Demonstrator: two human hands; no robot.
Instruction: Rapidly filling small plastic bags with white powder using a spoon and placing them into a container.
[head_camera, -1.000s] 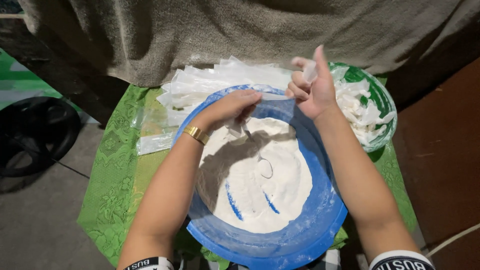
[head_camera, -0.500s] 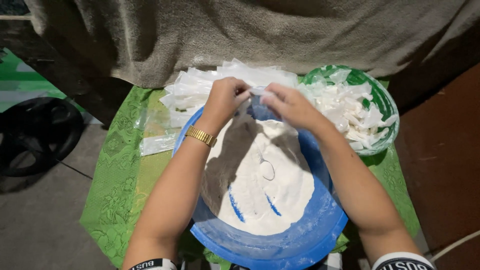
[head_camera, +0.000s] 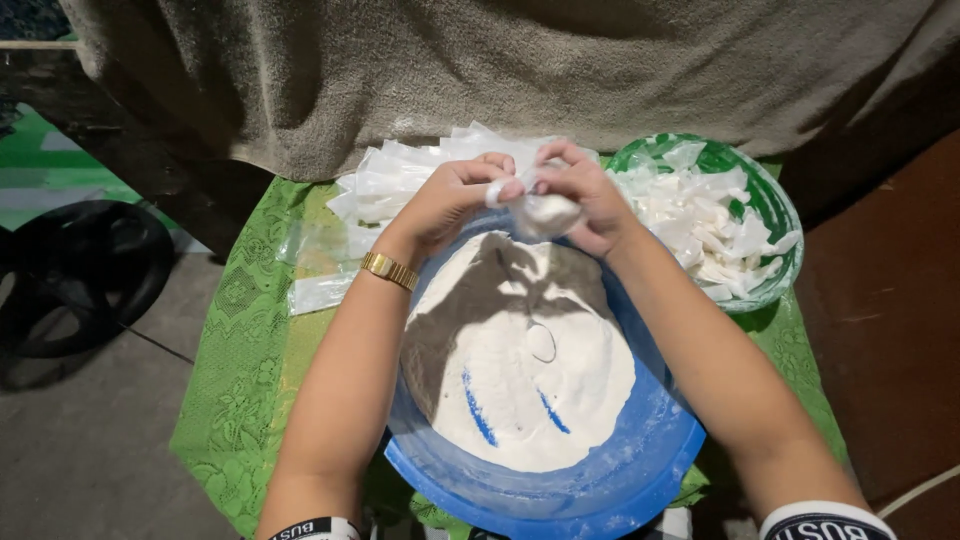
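Both hands meet over the far rim of a big blue basin (head_camera: 640, 470) that holds a mound of white powder (head_camera: 520, 370). A small clear plastic bag filled with powder (head_camera: 548, 212) hangs between them. My left hand (head_camera: 455, 200), with a gold watch at the wrist, pinches the bag's top. Under and around the bag's right side curls my right hand (head_camera: 590, 195). A small round scoop lies half buried in the powder (head_camera: 541, 342).
A pile of empty clear bags (head_camera: 400, 180) lies behind the basin on the green lace cloth (head_camera: 240, 380). At the right stands a green bowl (head_camera: 775, 215) with several filled bags. A grey blanket hangs behind. A black tyre (head_camera: 70, 270) lies on the floor at the left.
My right hand has come down from near the green bowl to join my left hand. Both now hold the small filled bag above the basin's far edge.
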